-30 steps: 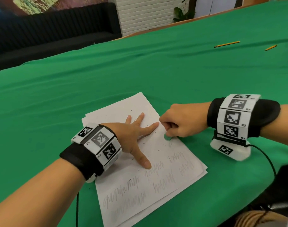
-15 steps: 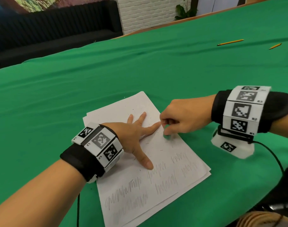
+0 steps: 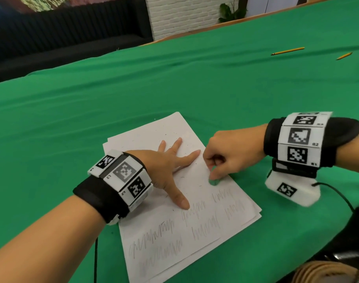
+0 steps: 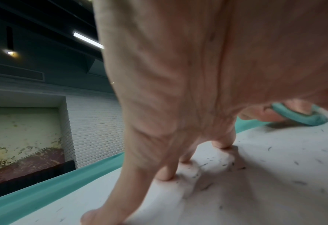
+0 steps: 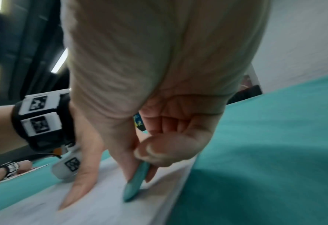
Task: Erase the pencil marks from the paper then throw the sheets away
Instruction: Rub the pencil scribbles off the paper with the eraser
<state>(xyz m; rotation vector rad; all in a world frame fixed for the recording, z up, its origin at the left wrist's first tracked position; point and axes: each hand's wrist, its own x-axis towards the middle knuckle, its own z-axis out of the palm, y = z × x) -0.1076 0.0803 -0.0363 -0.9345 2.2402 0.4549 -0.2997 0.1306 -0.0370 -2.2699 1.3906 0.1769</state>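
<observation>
Two pencils [image 3: 287,51] lie far off on the green tablecloth [image 3: 133,82].

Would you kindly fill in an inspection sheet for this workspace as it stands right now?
Surface: green cloth covering the table, lightly creased.
Job's things: stack of white sheets, upper part wiped, pencil scribbles remaining on the nearer half; small teal eraser with its edge on the top sheet.
Clutter: eraser crumbs scattered over the sheet; two yellow pencils far off on the cloth.
Hands: left hand spread flat, pressing the sheets; right hand pinching the eraser.
Cables: black cable from the right wrist unit; another under the left forearm.
Surroundings: dark sofa, white brick wall, potted plant.
</observation>
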